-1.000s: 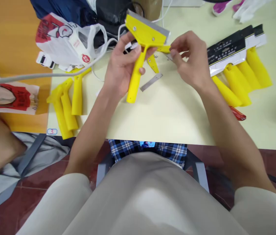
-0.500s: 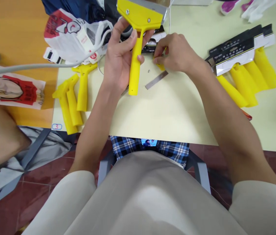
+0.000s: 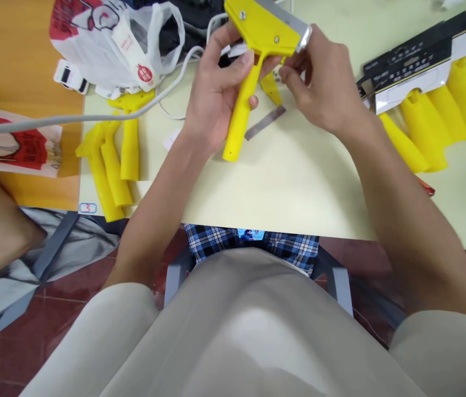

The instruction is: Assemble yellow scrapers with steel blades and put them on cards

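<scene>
My left hand (image 3: 212, 94) is closed around a yellow scraper (image 3: 244, 107), its handle slanting down toward me and its wide head with a metal edge at the top. Close to the right end of that head is my right hand (image 3: 328, 82), with fingers curled. Whether it touches the head, and what its fingertips hold, is hidden. Below the head, a loose yellow plate (image 3: 271, 89) lies on the table. A flat metal blade (image 3: 265, 123) rests just in front of the plate.
Several yellow scraper handles (image 3: 103, 176) lie at the table's left edge. On the right are several yellow handles (image 3: 425, 129) with black-and-white card sleeves (image 3: 412, 82). A plastic bag (image 3: 88, 49) stands back left, with a grey cable (image 3: 92, 117) crossing before it. Another person's leg (image 3: 1, 226) is at left.
My right hand has risen from the yellow plate on the table to the right end of the scraper's head. The scraper has tilted clockwise in my left hand. The whole view has shifted slightly.
</scene>
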Available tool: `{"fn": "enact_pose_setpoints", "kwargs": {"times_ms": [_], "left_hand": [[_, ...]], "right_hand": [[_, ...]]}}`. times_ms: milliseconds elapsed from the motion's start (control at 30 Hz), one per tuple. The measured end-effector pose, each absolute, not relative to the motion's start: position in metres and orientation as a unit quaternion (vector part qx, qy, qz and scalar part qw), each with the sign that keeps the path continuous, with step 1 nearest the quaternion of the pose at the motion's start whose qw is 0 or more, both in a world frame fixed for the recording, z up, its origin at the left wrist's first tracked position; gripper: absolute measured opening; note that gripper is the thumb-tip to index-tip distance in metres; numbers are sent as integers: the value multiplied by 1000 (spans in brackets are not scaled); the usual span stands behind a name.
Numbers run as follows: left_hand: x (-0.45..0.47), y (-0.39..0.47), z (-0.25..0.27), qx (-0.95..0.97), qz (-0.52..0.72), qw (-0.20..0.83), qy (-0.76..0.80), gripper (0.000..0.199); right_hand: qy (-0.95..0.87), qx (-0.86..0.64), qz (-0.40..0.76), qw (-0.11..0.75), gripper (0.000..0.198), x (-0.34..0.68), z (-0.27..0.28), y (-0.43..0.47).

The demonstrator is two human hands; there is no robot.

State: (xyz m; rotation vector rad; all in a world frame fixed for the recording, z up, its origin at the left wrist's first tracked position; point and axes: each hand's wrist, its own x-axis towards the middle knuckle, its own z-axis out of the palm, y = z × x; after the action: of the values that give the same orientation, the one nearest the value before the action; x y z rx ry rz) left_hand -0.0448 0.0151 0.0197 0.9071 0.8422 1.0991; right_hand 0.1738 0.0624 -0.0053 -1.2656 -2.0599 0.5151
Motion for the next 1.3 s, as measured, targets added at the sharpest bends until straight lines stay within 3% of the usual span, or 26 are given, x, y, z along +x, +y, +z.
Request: {"fn": "enact_pose_setpoints", "kwargs": {"times_ms": [167, 233, 367, 467, 733, 1000, 1300], "left_hand": [[-31, 6, 6, 402, 441, 717, 362, 63], [-27, 1, 1, 405, 433, 715, 372, 60], [-19, -8, -7, 421, 419, 703, 392, 34], [-16, -12, -9, 427, 424, 700, 383, 30], [-16, -14, -3, 423, 393, 705, 412, 39], [-15, -15, -3, 404, 379, 717, 423, 63], [-16, -11, -5, 409, 383, 725, 402, 38]], "right_hand": [[-758, -440, 188, 443, 12, 205, -17, 23], [-728, -449, 199, 478, 8, 211, -22, 14], [-666, -456, 192, 558, 44, 214, -24, 10], [-656, -428, 201, 589, 53, 213, -19, 11], [-705, -402, 268, 520, 16, 214, -14, 1], [-706, -440, 282, 479, 29, 208, -20, 1], [-709, -447, 274, 471, 25, 207, -19, -1]]}}
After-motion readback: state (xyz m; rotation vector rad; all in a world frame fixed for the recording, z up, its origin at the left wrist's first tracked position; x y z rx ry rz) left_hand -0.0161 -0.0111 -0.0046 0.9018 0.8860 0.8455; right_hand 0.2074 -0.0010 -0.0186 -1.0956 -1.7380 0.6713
